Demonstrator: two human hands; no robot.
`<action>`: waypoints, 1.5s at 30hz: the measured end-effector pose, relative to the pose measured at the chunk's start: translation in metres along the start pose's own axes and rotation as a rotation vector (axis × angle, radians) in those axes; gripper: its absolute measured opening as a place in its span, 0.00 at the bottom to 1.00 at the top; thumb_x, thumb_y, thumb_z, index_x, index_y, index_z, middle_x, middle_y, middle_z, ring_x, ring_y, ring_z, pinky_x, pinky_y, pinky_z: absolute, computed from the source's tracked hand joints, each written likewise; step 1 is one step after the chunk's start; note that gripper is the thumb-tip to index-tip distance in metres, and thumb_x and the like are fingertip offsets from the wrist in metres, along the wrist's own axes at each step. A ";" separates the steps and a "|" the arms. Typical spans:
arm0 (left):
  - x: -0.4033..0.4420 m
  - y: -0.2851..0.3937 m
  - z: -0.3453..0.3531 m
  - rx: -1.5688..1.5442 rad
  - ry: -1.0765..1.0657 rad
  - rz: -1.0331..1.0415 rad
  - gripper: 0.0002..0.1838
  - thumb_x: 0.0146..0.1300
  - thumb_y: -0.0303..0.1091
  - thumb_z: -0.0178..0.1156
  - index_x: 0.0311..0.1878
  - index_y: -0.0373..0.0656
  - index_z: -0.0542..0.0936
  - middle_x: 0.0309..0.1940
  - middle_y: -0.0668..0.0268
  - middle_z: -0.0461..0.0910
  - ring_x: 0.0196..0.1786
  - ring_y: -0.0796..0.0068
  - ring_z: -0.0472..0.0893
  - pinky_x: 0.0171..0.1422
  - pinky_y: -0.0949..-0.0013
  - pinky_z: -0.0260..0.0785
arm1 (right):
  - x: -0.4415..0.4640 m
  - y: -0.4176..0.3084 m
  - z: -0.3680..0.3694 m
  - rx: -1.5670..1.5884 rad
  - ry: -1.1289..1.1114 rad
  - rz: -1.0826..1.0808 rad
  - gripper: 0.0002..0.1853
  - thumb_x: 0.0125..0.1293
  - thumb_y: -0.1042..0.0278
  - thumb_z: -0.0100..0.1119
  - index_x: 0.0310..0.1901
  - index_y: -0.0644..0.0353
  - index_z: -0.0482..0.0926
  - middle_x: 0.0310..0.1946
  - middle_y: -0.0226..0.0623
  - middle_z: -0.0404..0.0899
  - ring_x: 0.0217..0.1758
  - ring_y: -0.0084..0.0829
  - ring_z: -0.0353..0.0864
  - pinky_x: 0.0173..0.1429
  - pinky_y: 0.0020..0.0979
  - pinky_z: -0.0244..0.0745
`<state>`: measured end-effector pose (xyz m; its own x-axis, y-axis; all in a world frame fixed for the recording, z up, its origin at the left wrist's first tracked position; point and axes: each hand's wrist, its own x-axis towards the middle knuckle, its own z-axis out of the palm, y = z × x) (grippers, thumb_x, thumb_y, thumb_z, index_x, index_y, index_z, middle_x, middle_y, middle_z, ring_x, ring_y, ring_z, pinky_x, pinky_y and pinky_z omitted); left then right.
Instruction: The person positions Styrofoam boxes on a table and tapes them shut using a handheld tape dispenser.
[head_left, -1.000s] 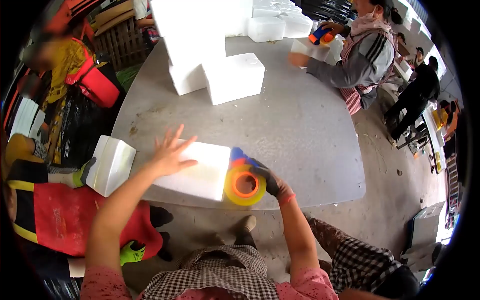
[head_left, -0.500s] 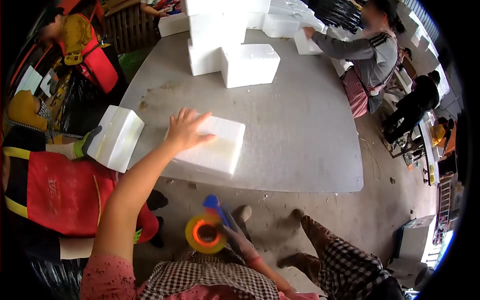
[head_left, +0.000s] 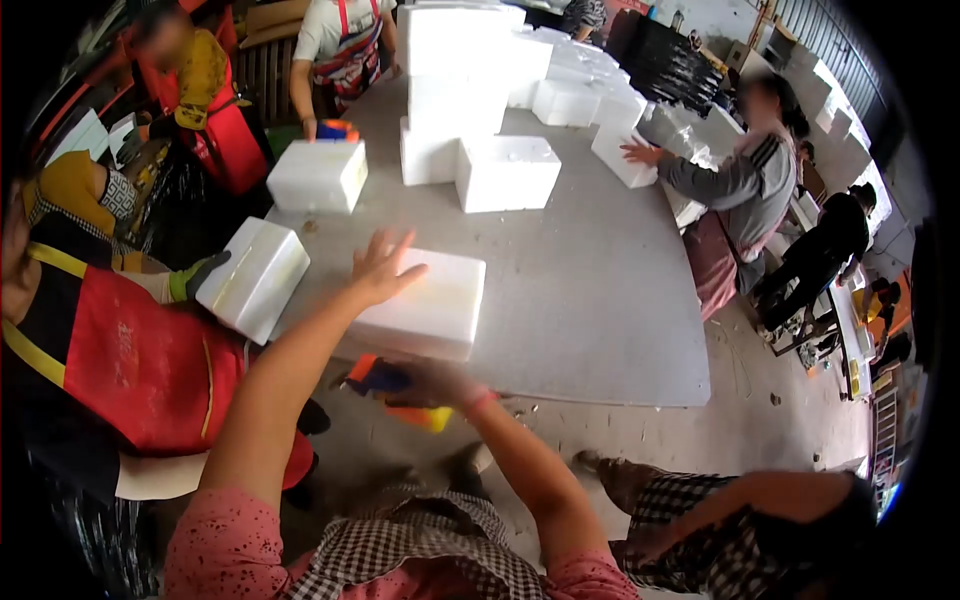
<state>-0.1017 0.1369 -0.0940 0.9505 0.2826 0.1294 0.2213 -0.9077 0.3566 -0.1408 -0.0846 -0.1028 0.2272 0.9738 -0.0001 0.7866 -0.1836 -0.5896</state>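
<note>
A white foam box [head_left: 432, 305] lies at the near edge of the grey table. My left hand [head_left: 380, 272] rests on its top at the left end, fingers spread. In my right hand [head_left: 440, 384] is a tape dispenser [head_left: 378, 377], blue and orange with a roll of yellow tape, blurred by motion. It is held low in front of the box's near side; from this view I cannot tell if it touches the box.
To the left, a co-worker's gloved hand [head_left: 200, 277] holds another foam box [head_left: 255, 280]. Behind it, a further box [head_left: 318, 176] sits under another person's tape dispenser [head_left: 337, 130]. Stacked boxes [head_left: 455, 110] stand on the table [head_left: 590, 300]. A person in grey sleeves [head_left: 720, 185] handles a box at right.
My right hand has lifted the tape dispenser up and left toward the box. My left hand stays on the box. A co-worker with another box and dispenser has come into view at the far left.
</note>
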 end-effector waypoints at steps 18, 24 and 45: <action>-0.109 -0.026 0.025 -1.627 -0.220 -0.654 0.31 0.66 0.54 0.56 0.62 0.39 0.72 0.59 0.61 0.75 0.62 0.67 0.72 0.69 0.62 0.60 | -0.002 0.077 -0.069 1.672 1.149 -0.258 0.32 0.70 0.52 0.50 0.70 0.57 0.59 0.65 0.31 0.65 0.69 0.28 0.62 0.72 0.34 0.56; -0.098 0.099 0.069 -1.500 -0.544 -0.426 0.30 0.66 0.53 0.55 0.63 0.41 0.71 0.56 0.64 0.76 0.58 0.72 0.74 0.60 0.64 0.66 | -0.122 0.205 -0.124 1.463 0.944 0.185 0.26 0.67 0.59 0.56 0.63 0.60 0.67 0.52 0.32 0.75 0.53 0.26 0.74 0.59 0.30 0.68; 0.144 0.111 0.037 -1.317 0.077 -0.422 0.36 0.61 0.52 0.62 0.66 0.41 0.65 0.59 0.57 0.72 0.63 0.62 0.70 0.66 0.60 0.62 | -0.016 0.280 -0.323 1.803 0.853 -0.451 0.31 0.62 0.37 0.51 0.55 0.57 0.76 0.53 0.40 0.77 0.57 0.40 0.74 0.70 0.43 0.60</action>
<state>0.0675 0.0657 -0.0697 0.8399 0.5152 -0.1705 0.0779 0.1965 0.9774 0.2612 -0.1945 -0.0066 0.7963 0.5078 0.3286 -0.3666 0.8373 -0.4057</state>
